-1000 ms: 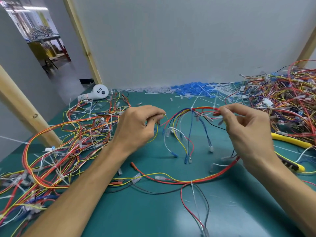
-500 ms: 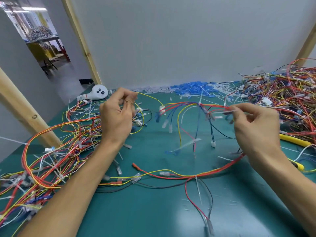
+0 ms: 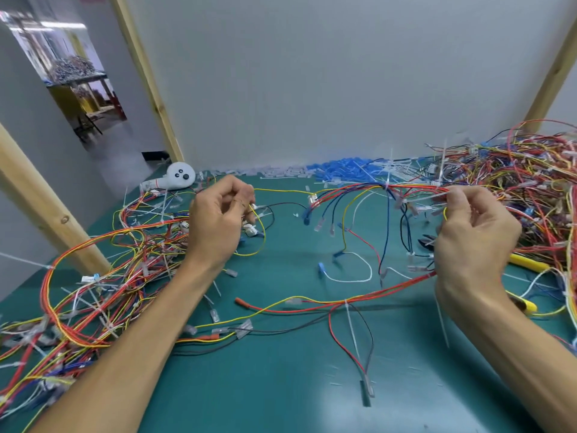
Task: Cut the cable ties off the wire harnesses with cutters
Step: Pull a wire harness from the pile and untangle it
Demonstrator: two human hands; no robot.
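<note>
Both hands have drawn apart over the last second: the left hand (image 3: 218,223) has swung out toward the left and far side, and the right hand (image 3: 474,242) has shifted right, so the wire harness (image 3: 352,195) that hung bunched between them now spans the gap above the worktop (image 3: 281,385) with its loose blue, yellow and white leads fanned downward. Left fingers (image 3: 246,204) are curled and pinch a yellow lead at one end; right fingers (image 3: 456,198) pinch the red-orange trunk at the other.

Spreading it has exposed a white cable tie (image 3: 387,185) cinched where the leads branch, so this looks like sorting out the next cut and not the cut itself. Neither hand holds the cutters (image 3: 527,263), which lie on the worktop just behind the right hand (yellow handles partly hidden by the wrist). Judging by this, the right hand must let go and fetch them. A second tie (image 3: 346,304) sits on the trunk nearer the viewer.
</note>
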